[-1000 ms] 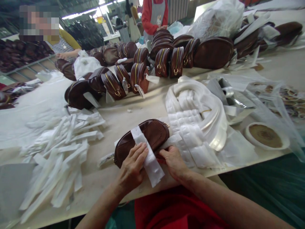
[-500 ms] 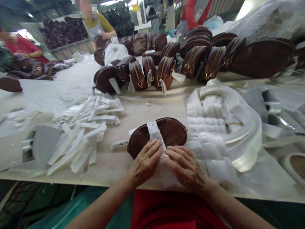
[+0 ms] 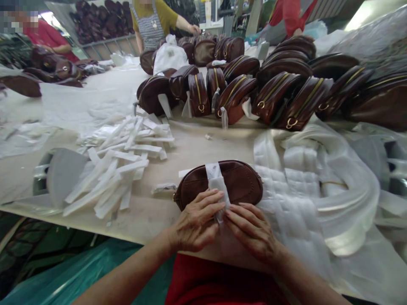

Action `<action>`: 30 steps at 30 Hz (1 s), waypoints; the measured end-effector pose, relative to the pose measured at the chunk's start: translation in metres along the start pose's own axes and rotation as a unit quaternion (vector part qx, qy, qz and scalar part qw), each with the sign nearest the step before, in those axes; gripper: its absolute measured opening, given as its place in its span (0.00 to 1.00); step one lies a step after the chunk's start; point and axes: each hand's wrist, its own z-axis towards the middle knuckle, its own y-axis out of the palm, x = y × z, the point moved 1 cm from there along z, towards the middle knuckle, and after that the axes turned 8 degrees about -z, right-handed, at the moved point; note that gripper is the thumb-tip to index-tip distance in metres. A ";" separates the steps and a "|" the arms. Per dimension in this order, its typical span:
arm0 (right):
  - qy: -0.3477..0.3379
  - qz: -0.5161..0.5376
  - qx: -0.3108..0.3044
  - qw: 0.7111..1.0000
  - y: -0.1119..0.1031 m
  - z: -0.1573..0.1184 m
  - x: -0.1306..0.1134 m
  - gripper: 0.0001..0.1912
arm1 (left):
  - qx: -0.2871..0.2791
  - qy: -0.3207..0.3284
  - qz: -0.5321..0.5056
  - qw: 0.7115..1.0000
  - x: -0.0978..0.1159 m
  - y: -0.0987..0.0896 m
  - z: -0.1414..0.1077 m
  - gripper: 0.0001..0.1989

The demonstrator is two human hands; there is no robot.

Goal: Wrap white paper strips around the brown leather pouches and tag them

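Note:
A dark brown leather bag, oval with a stitched edge, lies on the table in front of me. Around its middle runs a white wrapping strip. My left hand lies over the bag's near side, its bent fingers holding the strip down. From the right, my right hand touches the strip's near end with straight fingertips, the fingers lying flat side by side. Both thumbs are partly hidden. A small plastic-wrapped piece rests by the bag's left end.
Loose white strips are heaped at left beside a grey tape dispenser. White padded wrapping lies at right. Several brown zippered bags stand across the back. Beyond are a person in a checked apron and other people in red.
The view has shifted, and the bag now sits slightly lower and further right in it. My fingers have slid a little toward the strip's near end. The aproned person's arm now reaches out rightward.

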 end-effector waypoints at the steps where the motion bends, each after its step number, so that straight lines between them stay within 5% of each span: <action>1: 0.000 0.001 0.001 1.000 0.001 0.000 0.000 0.14 | 0.002 -0.002 -0.002 1.000 0.000 0.000 0.000 0.19; 9: 0.012 0.015 -0.013 1.000 -0.002 0.002 0.002 0.14 | 0.049 -0.010 0.042 0.998 -0.005 0.011 -0.001 0.12; 22: 0.030 0.032 0.003 0.999 0.005 -0.005 0.000 0.16 | 0.036 -0.030 -0.003 0.999 0.001 0.006 0.002 0.17; 30: 0.068 0.074 0.007 0.995 -0.009 -0.012 -0.007 0.19 | 0.087 0.005 0.099 0.991 -0.005 0.020 0.000 0.10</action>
